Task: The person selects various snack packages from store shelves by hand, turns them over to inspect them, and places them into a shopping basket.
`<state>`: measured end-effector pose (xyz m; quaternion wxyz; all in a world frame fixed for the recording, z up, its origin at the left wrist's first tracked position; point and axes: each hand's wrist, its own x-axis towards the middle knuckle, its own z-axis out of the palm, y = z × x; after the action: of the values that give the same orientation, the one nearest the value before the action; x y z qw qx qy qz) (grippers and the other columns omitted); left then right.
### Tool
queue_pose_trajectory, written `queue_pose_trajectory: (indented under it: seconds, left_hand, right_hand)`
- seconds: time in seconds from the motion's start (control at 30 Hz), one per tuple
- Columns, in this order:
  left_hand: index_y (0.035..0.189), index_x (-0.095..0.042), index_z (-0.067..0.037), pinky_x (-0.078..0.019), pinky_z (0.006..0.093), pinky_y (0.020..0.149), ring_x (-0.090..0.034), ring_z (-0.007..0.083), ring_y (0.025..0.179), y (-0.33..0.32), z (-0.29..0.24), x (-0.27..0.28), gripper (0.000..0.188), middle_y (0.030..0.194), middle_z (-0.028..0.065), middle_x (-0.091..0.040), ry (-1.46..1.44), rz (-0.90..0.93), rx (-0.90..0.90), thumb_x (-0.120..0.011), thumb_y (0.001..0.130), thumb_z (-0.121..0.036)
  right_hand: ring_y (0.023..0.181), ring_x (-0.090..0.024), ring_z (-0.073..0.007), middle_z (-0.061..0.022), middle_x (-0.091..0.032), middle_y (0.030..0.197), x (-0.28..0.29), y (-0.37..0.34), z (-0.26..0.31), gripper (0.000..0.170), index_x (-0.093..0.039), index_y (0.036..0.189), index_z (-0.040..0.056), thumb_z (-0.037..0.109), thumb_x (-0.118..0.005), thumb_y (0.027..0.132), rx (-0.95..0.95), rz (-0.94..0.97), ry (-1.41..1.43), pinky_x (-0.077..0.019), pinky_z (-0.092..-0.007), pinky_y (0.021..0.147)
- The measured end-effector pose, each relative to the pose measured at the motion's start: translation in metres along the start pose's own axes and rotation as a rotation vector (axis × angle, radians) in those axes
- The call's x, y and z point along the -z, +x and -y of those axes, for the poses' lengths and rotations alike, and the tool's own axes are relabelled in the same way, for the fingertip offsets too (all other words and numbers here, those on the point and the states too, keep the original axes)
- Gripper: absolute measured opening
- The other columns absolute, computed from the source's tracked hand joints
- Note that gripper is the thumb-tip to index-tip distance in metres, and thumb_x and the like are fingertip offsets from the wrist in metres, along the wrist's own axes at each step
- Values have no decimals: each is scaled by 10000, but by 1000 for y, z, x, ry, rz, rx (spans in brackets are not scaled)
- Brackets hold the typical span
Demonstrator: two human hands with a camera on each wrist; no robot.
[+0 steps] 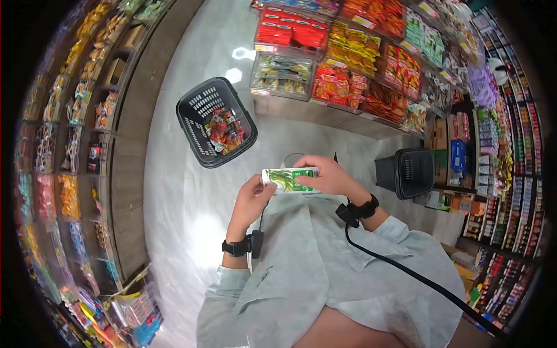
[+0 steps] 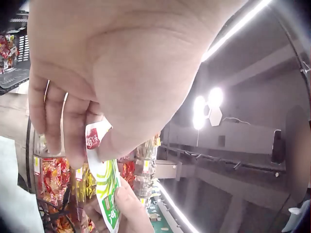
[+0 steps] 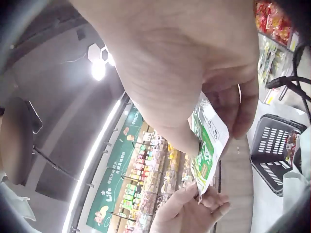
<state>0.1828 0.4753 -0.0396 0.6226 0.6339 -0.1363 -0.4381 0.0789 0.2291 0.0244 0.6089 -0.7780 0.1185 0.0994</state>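
Note:
Both hands hold a small white and green snack packet [image 1: 283, 177] level in front of the body, its printed face up. My left hand [image 1: 249, 200] pinches the packet's left end, with the thumb on top. At the other end, my right hand [image 1: 329, 176] grips it with the thumb lying across the green part. A red and white label shows beside the left thumb [image 2: 112, 146] in the left wrist view. The right wrist view shows the packet's clear crimped edge near the right hand [image 3: 233, 102].
A black basket [image 1: 200, 101] with several red snack packets [image 1: 225, 130] stands on the floor ahead. More black baskets [image 1: 415, 174] are at the right. Low bins of bagged snacks [image 1: 290, 32] lie ahead, and tall shelves [image 1: 130, 174] line the left side. A cable [image 1: 418, 275] runs from the right wrist.

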Motion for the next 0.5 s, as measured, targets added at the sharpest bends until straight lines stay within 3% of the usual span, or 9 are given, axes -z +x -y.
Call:
queue_pose_trajectory:
  seconds: [0.17, 0.3, 0.37, 0.5]
  left_hand:
    - [1261, -676, 33, -541, 302, 872, -683, 135, 952, 6, 16, 17, 292, 1079, 68, -739, -106, -43, 16, -639, 1056, -171]
    - [1270, -668, 40, -553, 311, 899, -671, 140, 973, 23, 0, 22, 301, 1133, 74, -735, -169, -96, 56, -576, 1087, -180]
    - [1241, -672, 37, -555, 314, 898, -676, 142, 964, 38, -9, 29, 285, 1121, 74, -736, -202, -153, 98, -577, 1087, -183]
    - [1170, -678, 17, -550, 320, 890, -677, 145, 931, 73, -35, 56, 272, 1036, 68, -728, -153, -389, 88, -558, 1100, -216]
  right_hand:
    - [941, -706, -162, -104, -759, 1046, -13, 37, 13, 280, -710, 1162, 13, 176, -759, 939, 36, 19, -71, -563, -338, 813]
    - [961, -695, -152, -88, -748, 1065, -4, 79, 2, 299, -695, 1190, 21, 179, -765, 946, 57, 70, -61, -553, -328, 843]
    - [978, -674, -134, -60, -729, 1057, 3, 107, -2, 307, -667, 1218, 21, 165, -765, 966, 143, 65, -52, -534, -312, 899]
    - [942, -667, -104, -39, -721, 1019, 22, 179, 7, 351, -613, 1284, 37, 154, -751, 983, 103, 177, 16, -529, -300, 834]
